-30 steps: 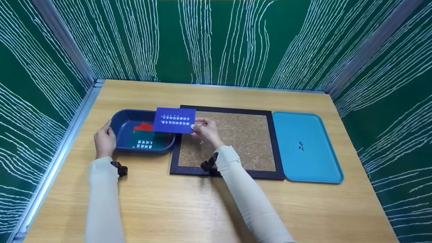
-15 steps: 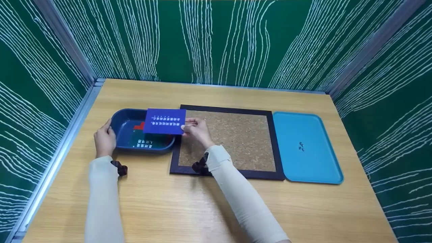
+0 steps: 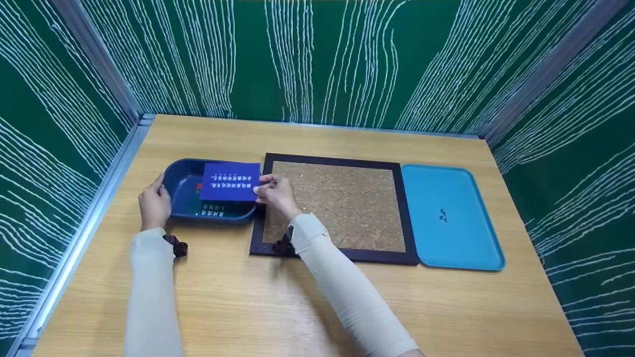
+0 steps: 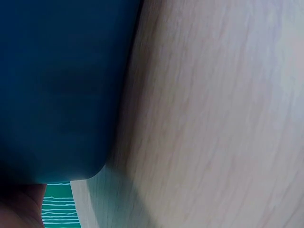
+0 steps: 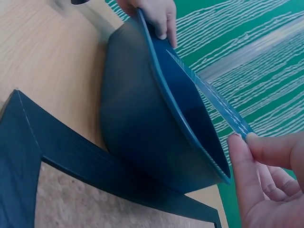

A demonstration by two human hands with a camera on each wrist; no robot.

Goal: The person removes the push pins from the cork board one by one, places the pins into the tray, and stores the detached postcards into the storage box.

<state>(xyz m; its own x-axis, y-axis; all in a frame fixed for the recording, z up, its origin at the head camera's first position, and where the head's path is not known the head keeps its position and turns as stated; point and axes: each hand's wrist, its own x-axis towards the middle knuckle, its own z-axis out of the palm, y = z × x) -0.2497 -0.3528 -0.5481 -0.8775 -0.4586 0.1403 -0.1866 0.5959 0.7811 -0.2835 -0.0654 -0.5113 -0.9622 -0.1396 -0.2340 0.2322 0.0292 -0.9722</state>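
A dark blue plastic basin [image 3: 181,208] stands at the left of the table, and my left hand [image 3: 155,204] grips its left rim. In the right wrist view, fingers of that left hand [image 5: 159,16] hook over the rim to the inside. My right hand [image 3: 279,196] pinches the right edge of a purple-blue card [image 3: 230,173] between thumb and fingers. White characters run in two lines across this card. It hangs above the basin's mouth and covers part of it. Underneath, a green card [image 3: 213,210] with white characters and a bit of red [image 3: 199,186] show in the basin.
A cork board [image 3: 347,208] with a black frame [image 3: 408,218] lies against the basin's right side. Right of it is a light blue tray [image 3: 456,188] bearing several tiny dark pieces [image 3: 443,215]. Green walls with white lines [image 3: 347,59] enclose the wooden table [image 3: 238,307].
My right hand has moved left and slightly down with the purple-blue card, which covers more of the basin and its contents. The left hand stays on the rim.
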